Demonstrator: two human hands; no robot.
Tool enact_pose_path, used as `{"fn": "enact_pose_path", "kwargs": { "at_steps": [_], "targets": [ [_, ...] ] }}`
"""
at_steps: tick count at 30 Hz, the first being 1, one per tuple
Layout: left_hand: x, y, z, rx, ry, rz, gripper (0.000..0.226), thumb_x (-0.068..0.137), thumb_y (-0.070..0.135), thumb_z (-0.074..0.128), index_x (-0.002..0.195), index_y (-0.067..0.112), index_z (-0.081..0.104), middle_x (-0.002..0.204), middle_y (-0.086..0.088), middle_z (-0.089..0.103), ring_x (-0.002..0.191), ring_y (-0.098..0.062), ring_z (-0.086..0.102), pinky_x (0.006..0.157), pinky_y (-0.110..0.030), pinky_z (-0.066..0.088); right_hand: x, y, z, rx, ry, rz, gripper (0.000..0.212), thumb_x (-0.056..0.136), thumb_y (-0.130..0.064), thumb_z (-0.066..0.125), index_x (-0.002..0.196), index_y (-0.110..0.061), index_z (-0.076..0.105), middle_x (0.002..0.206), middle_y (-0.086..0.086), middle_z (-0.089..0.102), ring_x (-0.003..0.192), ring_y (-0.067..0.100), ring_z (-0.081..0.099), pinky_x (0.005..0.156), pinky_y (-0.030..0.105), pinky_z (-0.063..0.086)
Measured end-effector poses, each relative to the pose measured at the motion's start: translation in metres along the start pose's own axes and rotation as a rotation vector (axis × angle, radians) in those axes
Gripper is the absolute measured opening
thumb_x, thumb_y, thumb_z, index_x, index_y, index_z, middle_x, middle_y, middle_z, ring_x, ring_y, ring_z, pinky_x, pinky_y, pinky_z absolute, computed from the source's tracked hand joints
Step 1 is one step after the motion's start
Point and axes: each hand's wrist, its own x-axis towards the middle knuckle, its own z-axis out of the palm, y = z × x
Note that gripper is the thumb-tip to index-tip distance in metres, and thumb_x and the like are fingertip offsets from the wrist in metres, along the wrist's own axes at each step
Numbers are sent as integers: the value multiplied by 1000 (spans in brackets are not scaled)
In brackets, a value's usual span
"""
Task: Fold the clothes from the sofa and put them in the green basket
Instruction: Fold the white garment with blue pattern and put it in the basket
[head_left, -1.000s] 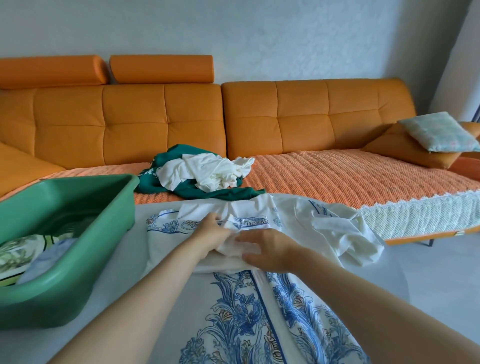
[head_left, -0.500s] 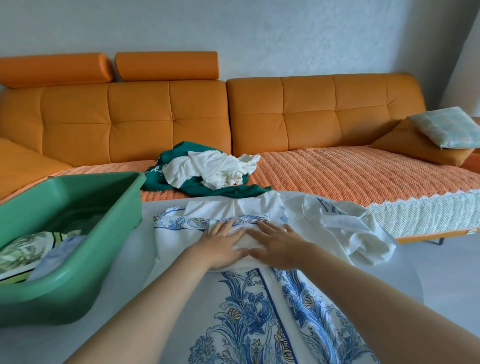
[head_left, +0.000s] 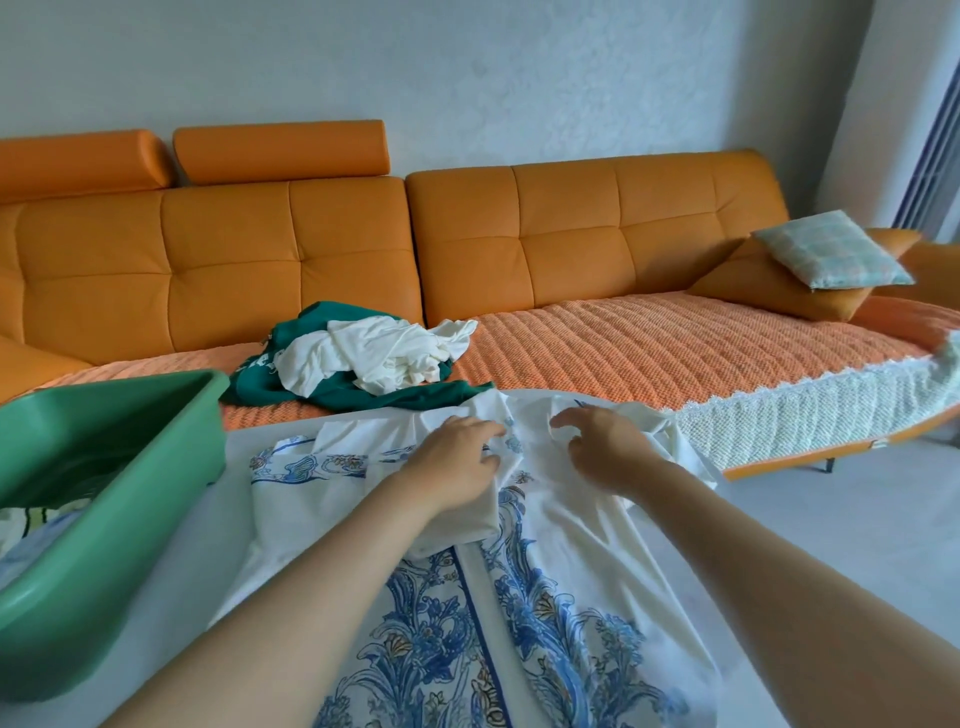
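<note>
The white garment with blue floral print (head_left: 545, 597) lies spread on the pale table (head_left: 197, 597). Its long axis runs from the bottom centre of the frame up toward the orange sofa (head_left: 623, 249), and its far end is bunched in loose white folds at the right of centre.

The left hand (head_left: 457, 462) lies on the cloth with the fingers nearly straight and presses down a folded layer under the palm. The right hand (head_left: 605, 449) is just beside it, a little more to the right. Its fingers bend down over a raised wrinkle, but I cannot tell if they already pinch it.

I judge the folding to be in progress. The unfolded bunch lies right of both hands, so the right hand is the nearer one to bring it across.

The green basket (head_left: 119, 519) stands at the left of the frame, on the left hand's side. On the sofa seat a dark green garment (head_left: 363, 397) and a crumpled white garment (head_left: 384, 358) wait in one pile.
</note>
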Motion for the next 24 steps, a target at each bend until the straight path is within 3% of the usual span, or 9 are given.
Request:
{"fn": "enact_pose_path", "kwargs": {
  "at_steps": [3,6,9,11,14,17,20,22,24],
  "targets": [
    [22,44,14,-47,-3,75,49,98,23,51,146,22,45,148,0,47,138,-19,38,111,-37,33,-2,33,-15,-1,126,134,54,85,-7,44,133,-29,58,133,0,58,116,25,55,90,36,48],
    [41,83,34,-28,-55,147,49,97,25,51,146,21,45,149,0,45,140,-19,34,113,-40,34,-4,62,-18,-72,90,289,52,88,-11,47,139,-20,47,131,7,51,119,29,47,92,43,48],
    [52,109,55,-9,-164,172,62,94,53,54,148,25,42,152,3,42,141,-18,34,113,-42,34,-3,81,-14,-191,-29,395,47,91,-23,51,136,-12,43,129,10,47,120,30,45,93,40,44],
    [57,119,67,108,-198,204,73,90,65,53,152,30,36,154,3,41,141,-20,36,113,-43,32,0,89,-14,-213,-20,449,46,91,-28,52,133,-12,44,130,9,48,122,30,46,94,39,42],
    [59,120,77,266,-94,257,55,94,47,55,146,33,45,140,-1,56,129,-23,49,108,-38,32,2,99,-16,-206,46,524,26,91,-28,52,114,-15,56,115,5,62,112,28,56,81,35,42],
    [58,115,79,220,75,224,23,92,23,53,107,19,70,107,-4,66,105,-28,60,85,-34,46,1,109,-17,-160,34,550,20,88,-34,58,100,-19,65,90,0,62,93,25,62,71,30,44],
    [57,109,75,-20,175,50,7,85,13,50,87,18,54,92,-2,64,87,-27,58,63,-32,39,2,112,-19,-31,-14,563,29,91,-43,53,100,-17,64,98,4,64,91,26,60,69,31,47],
    [57,106,71,-108,138,15,24,79,4,47,94,23,45,98,2,59,92,-24,55,66,-33,39,4,108,-23,134,15,559,27,94,-28,43,104,-9,59,100,9,62,86,27,57,65,32,45],
    [56,103,66,-147,27,47,41,79,2,49,111,26,43,117,5,54,109,-20,51,86,-37,45,6,103,-29,315,83,533,26,97,-17,36,108,-3,55,99,15,58,79,27,54,64,34,45]
  ]
}}
